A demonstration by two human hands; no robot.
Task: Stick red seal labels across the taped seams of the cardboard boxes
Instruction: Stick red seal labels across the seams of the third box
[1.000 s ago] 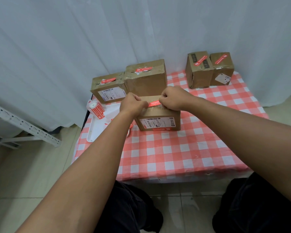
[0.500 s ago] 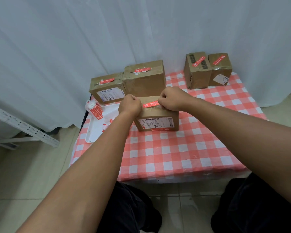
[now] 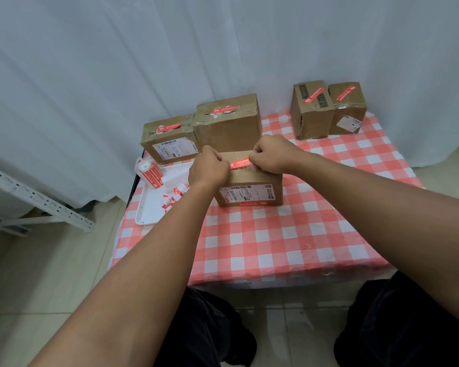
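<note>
Hands [image 3: 210, 170] on red label [image 3: 240, 163], box top [image 3: 249, 176]

The tablecloth [image 3: 263, 234] is checked in coral red and white. At its middle stands a brown cardboard box [image 3: 249, 189] with a red seal label [image 3: 240, 163] printed in white across its top, and a white shipping label with black print and a red strip on its front. Behind this box, two more brown boxes [image 3: 204, 133] carry red labels; the left one also bears a white barcode label. At the cloth's far right corner, two brown boxes [image 3: 327, 109] show slanted red labels. Left of the middle box, a white tray [image 3: 150, 207] holds a red-and-white label roll [image 3: 149, 173] and red-and-white scraps. The curtain [image 3: 143, 62] is white, the trousers [image 3: 408, 327] black.
</note>
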